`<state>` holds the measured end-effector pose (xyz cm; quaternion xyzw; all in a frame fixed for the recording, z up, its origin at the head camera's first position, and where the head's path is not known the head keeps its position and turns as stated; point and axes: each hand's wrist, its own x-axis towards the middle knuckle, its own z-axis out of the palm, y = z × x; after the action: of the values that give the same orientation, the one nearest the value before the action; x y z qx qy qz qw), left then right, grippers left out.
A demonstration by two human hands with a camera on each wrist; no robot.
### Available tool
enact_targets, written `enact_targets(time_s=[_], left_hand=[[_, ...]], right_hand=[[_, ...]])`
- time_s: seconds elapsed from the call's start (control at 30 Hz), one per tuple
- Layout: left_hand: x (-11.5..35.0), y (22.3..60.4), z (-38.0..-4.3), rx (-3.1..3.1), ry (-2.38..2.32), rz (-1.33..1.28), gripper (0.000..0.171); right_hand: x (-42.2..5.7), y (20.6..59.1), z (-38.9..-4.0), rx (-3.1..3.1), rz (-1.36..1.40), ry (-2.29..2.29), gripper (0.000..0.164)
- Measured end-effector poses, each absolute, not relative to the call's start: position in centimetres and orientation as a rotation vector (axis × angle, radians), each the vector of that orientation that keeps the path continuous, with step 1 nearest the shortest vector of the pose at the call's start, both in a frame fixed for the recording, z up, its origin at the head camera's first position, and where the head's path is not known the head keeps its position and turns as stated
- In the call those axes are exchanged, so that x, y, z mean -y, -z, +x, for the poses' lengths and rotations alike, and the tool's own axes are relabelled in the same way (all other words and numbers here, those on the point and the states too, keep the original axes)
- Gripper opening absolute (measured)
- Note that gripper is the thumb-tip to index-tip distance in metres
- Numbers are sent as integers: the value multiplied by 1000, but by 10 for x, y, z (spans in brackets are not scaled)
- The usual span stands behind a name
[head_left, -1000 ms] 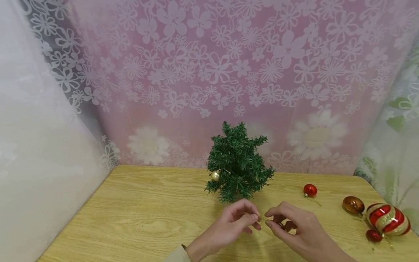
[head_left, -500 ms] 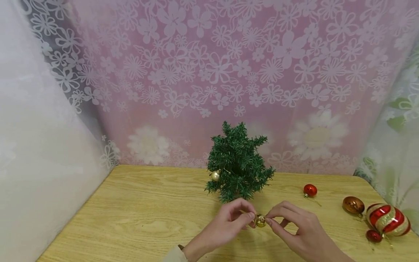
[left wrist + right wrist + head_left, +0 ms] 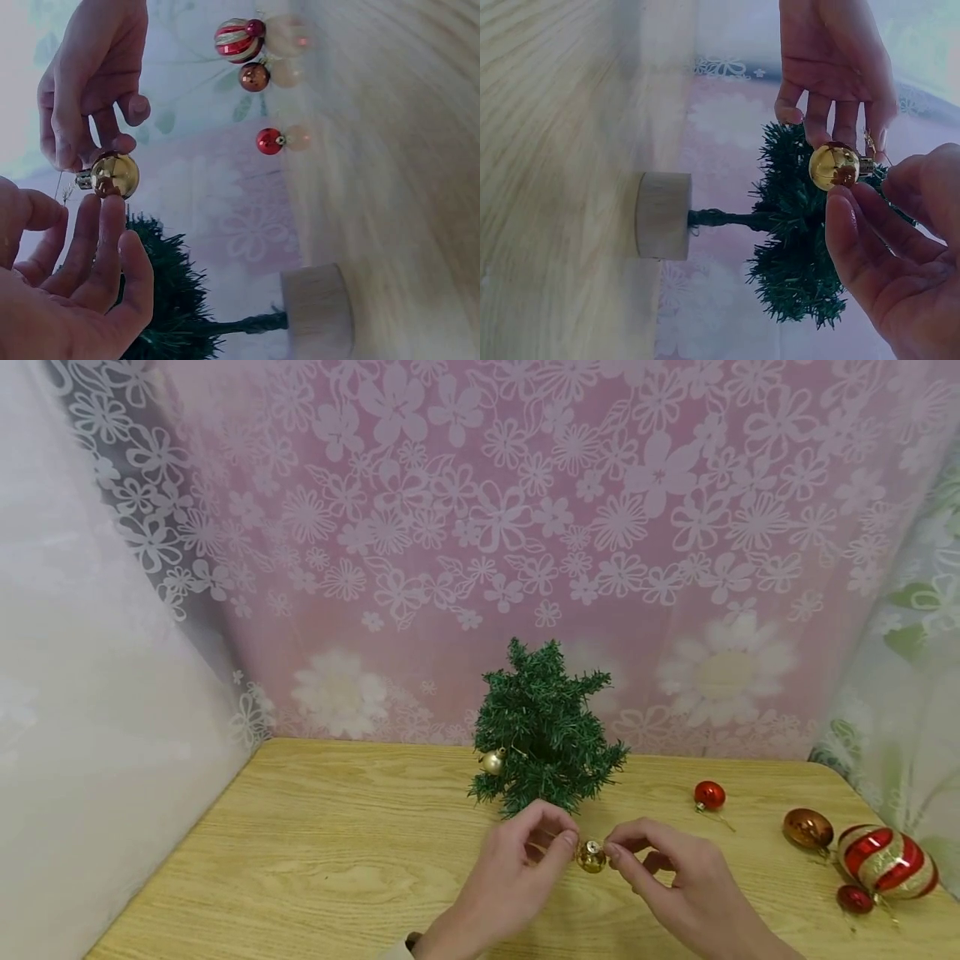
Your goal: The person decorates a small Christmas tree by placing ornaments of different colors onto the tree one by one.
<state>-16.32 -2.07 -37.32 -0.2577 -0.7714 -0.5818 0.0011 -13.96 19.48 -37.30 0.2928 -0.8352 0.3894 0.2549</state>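
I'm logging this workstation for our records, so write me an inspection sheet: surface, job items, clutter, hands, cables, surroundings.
Surface: wood-grain table, lighter and darker streaks showing.
Job's things: gold ball with a thin string, held off the table; green tree upright on a round base, pale gold ball hanging on its left side.
Clutter: red ball, brown ball, striped ball and dark red ball, loose at right.
Hands: left hand and right hand together hold the gold ball, fingertips at its string.
Cables: nothing seen.
Surroundings: pink floral backdrop behind; pale sheeting at left.
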Motion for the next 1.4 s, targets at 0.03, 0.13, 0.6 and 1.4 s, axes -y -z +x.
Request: enact_targets(time_s=[0.03,0.13,0.6,1.4], left_hand=[[20,371,-163,2412,1794,-807,12],[19,363,-164,2376,1719,-808,12],[20,328,-176,2334,1499,-733,17],[0,318,-204,2265,852,-536,12]], right_hand=[[-193,371,-140,2262,779,-1058,34],[-188,363,-142,2227,737,-1061,34],[-169,332,-163,2144,645,-1103,21],[-160,320,-207,2201,409,-1039,5]])
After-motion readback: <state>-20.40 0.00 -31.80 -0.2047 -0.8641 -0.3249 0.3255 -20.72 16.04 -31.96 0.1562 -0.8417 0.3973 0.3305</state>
